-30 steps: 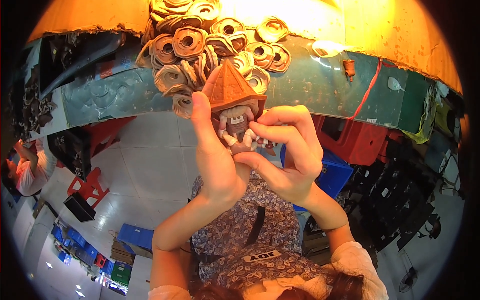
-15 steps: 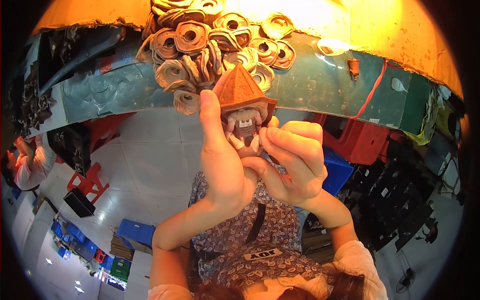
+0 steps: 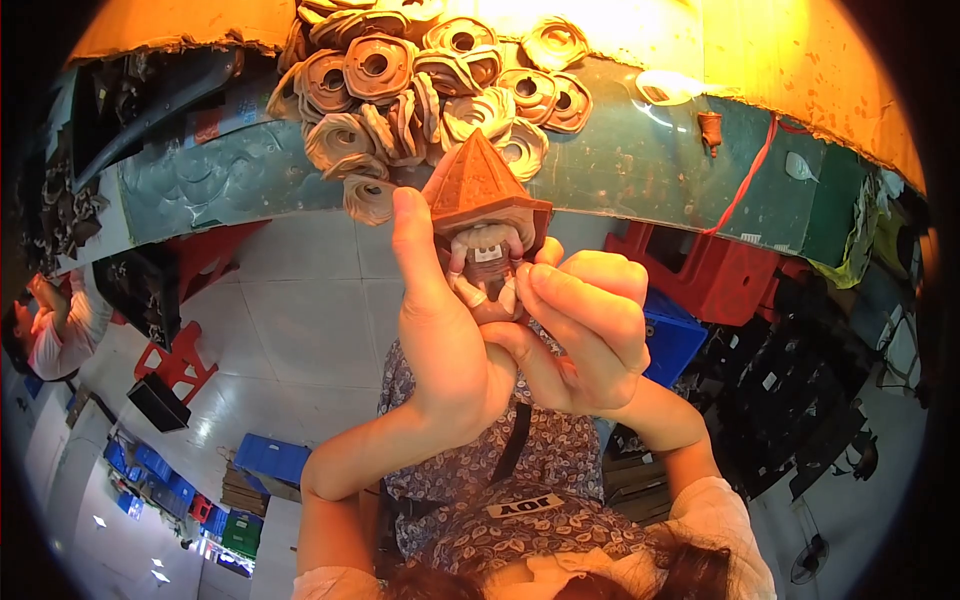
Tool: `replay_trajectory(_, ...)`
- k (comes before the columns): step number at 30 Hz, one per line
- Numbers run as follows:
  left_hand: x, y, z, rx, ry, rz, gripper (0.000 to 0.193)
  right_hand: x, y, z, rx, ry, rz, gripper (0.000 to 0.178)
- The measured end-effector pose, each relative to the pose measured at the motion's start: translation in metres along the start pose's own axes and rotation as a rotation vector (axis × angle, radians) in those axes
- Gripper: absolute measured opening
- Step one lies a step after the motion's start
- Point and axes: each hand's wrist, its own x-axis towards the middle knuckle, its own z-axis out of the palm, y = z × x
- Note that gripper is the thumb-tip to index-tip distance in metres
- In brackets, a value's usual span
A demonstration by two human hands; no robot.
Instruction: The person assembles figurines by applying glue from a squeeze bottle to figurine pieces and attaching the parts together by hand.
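Note:
A small figurine (image 3: 487, 270) with a brown, ribbed, pointed hat is held up in front of me, at the table's near edge. Its body has pale limbs and a little white block at the middle. My left hand (image 3: 440, 345) is closed round its left side and underside, the thumb standing upright beside the hat; the other fingers are mostly hidden. From the right, my right hand (image 3: 590, 325) pinches at the figurine's lower right side with thumb and curled fingers. Whether a tiny part sits between those fingertips is too small to tell.
Several brown ring-shaped pieces (image 3: 378, 68) lie heaped on the green table (image 3: 640, 160) beyond the figurine. A small brown bell-shaped piece (image 3: 710, 130) and a red cord (image 3: 750, 180) lie to the right. Red stools (image 3: 700, 270) and a blue crate (image 3: 672, 335) stand below. Another person (image 3: 62, 325) sits far left.
The figurine and both hands have shifted only slightly. My right fingers have moved a little against its side, and the grip of both hands looks the same.

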Motion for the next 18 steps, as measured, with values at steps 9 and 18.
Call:
replay_trajectory(9,0.003,-0.001,-0.004,-0.006,-0.057,0.003,0.065,0.002,0.002,0.0,-0.012,-0.005,-0.034,0.036)
replay_trajectory(18,0.026,0.015,-0.027,0.296,-0.272,0.082,0.048,0.013,-0.003,-0.017,0.172,-0.301,0.457,0.024)
